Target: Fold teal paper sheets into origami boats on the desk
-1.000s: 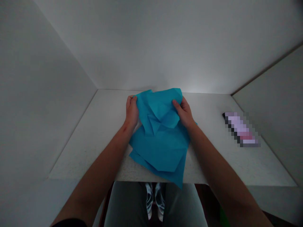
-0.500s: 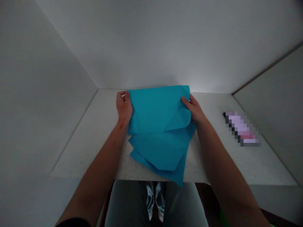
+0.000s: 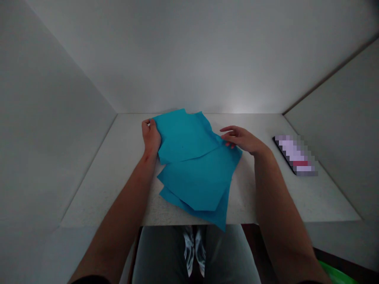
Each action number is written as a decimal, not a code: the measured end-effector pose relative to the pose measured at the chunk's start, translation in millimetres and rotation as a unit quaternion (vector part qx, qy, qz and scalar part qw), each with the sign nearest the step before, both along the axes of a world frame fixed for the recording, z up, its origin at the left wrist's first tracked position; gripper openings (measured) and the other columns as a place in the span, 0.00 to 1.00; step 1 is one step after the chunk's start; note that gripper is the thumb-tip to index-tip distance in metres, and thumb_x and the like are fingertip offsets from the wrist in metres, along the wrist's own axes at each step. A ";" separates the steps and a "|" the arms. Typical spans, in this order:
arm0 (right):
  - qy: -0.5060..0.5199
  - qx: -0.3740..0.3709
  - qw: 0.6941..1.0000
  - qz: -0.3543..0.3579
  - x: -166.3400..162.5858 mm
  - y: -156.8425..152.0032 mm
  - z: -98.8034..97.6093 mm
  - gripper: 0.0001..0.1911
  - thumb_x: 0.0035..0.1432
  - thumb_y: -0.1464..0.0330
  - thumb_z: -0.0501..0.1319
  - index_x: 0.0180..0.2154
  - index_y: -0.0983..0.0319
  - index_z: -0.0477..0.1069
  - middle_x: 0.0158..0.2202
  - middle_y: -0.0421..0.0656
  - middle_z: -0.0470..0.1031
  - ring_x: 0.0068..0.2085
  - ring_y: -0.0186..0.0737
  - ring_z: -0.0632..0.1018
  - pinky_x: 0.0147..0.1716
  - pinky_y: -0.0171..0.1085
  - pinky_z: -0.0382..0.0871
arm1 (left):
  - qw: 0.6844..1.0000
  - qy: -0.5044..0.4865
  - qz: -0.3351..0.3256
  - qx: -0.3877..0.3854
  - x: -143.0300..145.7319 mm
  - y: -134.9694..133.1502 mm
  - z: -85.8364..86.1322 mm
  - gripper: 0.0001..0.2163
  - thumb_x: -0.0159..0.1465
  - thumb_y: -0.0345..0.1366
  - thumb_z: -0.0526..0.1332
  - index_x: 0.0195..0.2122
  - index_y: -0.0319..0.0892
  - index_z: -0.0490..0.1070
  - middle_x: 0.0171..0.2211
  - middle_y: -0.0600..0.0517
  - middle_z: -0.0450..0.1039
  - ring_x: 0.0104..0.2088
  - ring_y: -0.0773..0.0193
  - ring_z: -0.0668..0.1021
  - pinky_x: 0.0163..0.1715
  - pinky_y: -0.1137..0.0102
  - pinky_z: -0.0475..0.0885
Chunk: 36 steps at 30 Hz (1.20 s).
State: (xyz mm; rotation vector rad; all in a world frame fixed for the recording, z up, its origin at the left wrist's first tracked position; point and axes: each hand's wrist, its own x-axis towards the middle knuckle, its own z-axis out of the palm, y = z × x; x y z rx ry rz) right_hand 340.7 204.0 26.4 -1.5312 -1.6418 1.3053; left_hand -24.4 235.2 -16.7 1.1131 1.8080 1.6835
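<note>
Several sheets of blue paper lie overlapped on the white table, the lowest corner hanging over the near edge. My left hand pinches the far left corner of the top sheet, fingers closed on it. My right hand rests at the right edge of the stack with fingers stretched out and apart, fingertips touching the paper and holding nothing.
A phone with a blurred screen lies flat near the right side of the table. White walls close the table in on the left, back and right. My legs and shoes show below the near edge.
The top sheet was crumpled, then held up spread between both hands; now it lies flat on the stack. My right hand has let go of it and opened.
</note>
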 end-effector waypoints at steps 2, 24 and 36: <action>-0.057 0.037 0.998 0.009 -4.1 2.9 -4.1 0.27 0.60 0.51 0.71 0.55 0.59 0.78 0.45 0.49 0.84 0.39 0.46 0.82 0.39 0.43 0.79 | 1.000 -0.014 -0.008 -0.002 0.3 0.3 -0.2 0.08 0.76 0.44 0.59 0.42 0.46 0.69 0.40 0.50 0.74 0.45 0.56 0.76 0.53 0.64 0.72; -0.241 0.160 0.952 -0.100 12.0 26.3 -31.6 0.17 0.67 0.58 0.64 0.50 0.59 0.82 0.52 0.52 0.85 0.54 0.58 0.82 0.57 0.51 0.75 | 0.933 0.190 -0.220 -0.214 -6.9 -164.3 63.8 0.13 0.67 0.51 0.63 0.39 0.48 0.67 0.26 0.55 0.77 0.18 0.63 0.74 0.20 0.69 0.66; -0.321 0.128 0.938 -0.015 -12.1 11.1 -24.6 0.28 0.58 0.58 0.73 0.57 0.62 0.78 0.60 0.60 0.76 0.56 0.62 0.81 0.57 0.54 0.77 | 0.766 0.513 -0.181 -0.343 57.4 -186.9 57.7 0.47 0.61 0.69 0.64 0.69 0.34 0.64 0.65 0.28 0.69 0.66 0.32 0.73 0.61 0.50 0.72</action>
